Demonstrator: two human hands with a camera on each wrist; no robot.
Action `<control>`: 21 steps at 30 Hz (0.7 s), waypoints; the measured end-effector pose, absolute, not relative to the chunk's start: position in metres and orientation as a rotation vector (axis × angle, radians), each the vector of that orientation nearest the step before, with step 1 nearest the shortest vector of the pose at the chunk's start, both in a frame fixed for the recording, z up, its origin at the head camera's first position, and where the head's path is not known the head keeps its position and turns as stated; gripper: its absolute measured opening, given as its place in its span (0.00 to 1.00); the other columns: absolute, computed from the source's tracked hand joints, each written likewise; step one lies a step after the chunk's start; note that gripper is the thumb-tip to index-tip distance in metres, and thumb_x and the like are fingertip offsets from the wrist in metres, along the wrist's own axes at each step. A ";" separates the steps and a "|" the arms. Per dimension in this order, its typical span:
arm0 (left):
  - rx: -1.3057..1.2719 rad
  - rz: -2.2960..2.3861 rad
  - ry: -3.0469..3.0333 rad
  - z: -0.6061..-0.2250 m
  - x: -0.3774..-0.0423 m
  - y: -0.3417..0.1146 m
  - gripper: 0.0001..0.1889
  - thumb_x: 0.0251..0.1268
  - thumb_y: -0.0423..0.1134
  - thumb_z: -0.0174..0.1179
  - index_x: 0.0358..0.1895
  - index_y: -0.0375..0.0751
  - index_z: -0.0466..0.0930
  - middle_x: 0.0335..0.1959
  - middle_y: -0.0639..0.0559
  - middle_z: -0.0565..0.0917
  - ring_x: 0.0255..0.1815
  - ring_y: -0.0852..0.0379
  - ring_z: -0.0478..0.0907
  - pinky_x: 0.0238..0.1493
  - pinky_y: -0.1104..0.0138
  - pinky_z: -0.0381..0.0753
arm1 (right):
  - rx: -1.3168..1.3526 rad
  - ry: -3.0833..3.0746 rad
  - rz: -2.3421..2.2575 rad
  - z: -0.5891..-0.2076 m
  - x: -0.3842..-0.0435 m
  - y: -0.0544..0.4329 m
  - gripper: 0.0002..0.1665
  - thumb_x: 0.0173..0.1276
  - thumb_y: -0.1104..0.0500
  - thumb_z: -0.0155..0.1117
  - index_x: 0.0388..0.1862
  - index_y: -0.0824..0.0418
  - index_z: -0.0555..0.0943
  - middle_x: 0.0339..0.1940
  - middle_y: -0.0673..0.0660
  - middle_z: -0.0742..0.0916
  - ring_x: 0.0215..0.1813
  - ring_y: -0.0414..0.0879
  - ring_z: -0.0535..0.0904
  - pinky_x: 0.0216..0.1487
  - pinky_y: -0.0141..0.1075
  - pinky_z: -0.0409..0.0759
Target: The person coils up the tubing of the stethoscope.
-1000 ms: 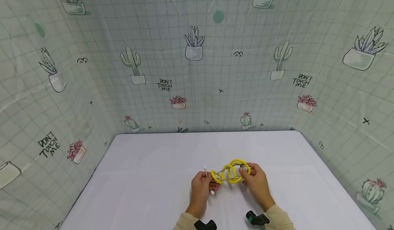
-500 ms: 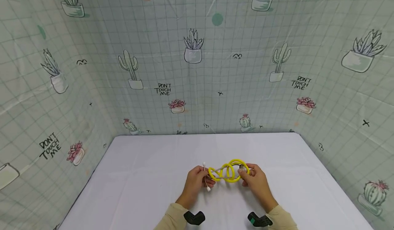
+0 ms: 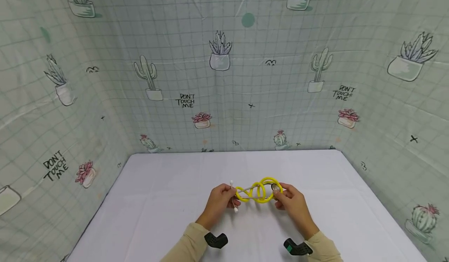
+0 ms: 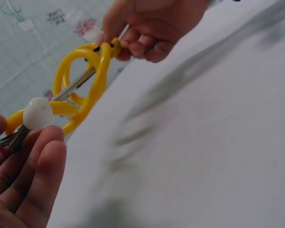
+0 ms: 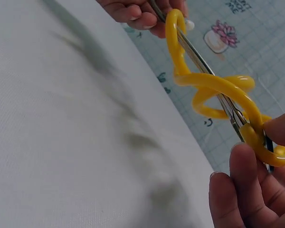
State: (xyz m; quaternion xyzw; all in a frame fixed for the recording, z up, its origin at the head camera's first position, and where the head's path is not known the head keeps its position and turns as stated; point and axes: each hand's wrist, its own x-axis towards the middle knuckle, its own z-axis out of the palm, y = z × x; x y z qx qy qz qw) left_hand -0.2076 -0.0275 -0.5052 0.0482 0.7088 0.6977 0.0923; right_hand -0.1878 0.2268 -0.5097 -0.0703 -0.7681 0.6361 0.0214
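Both hands hold a yellow coil (image 5: pixel 213 81) of thick glossy tube up over the table. A metal wire piece (image 5: pixel 198 58) runs lengthwise through its turns, with white balls (image 4: pixel 38 114) on the ends of its crosswise part at the left. My left hand (image 3: pixel 216 203) pinches the wire and the coil's left end between thumb and fingers. At the other end, my right hand (image 3: pixel 296 209) grips the last yellow turn, where a small round silvery part shows beside the thumb. Fingers hide part of both ends.
A white table (image 3: pixel 168 199) lies below the hands, with soft shadows on it. Pale cloth walls (image 3: pixel 224 86) printed with cactus drawings rise at the back and both sides. Each wrist wears a black device (image 3: pixel 216 240) on a beige sleeve.
My left hand has shifted left and away from me, its forearm swinging outward. The coil and wire have moved slightly left and away with it. My right hand keeps its grip nearly in place.
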 end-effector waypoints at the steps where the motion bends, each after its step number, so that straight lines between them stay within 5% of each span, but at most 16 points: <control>1: 0.134 2.074 2.115 -0.505 -0.208 -0.028 0.11 0.75 0.39 0.57 0.44 0.31 0.77 0.30 0.43 0.87 0.30 0.52 0.86 0.34 0.62 0.86 | -0.210 -2.378 1.982 -0.509 -0.187 0.227 0.30 0.72 0.55 0.67 0.67 0.67 0.72 0.34 0.65 0.84 0.32 0.47 0.83 0.37 0.36 0.85; 21: 0.080 1.922 2.226 -0.502 -0.224 -0.036 0.15 0.74 0.36 0.57 0.55 0.27 0.79 0.36 0.45 0.86 0.33 0.48 0.86 0.28 0.68 0.82 | -0.126 -2.476 2.028 -0.510 -0.197 0.229 0.33 0.73 0.61 0.63 0.73 0.68 0.66 0.45 0.67 0.85 0.41 0.53 0.86 0.40 0.41 0.86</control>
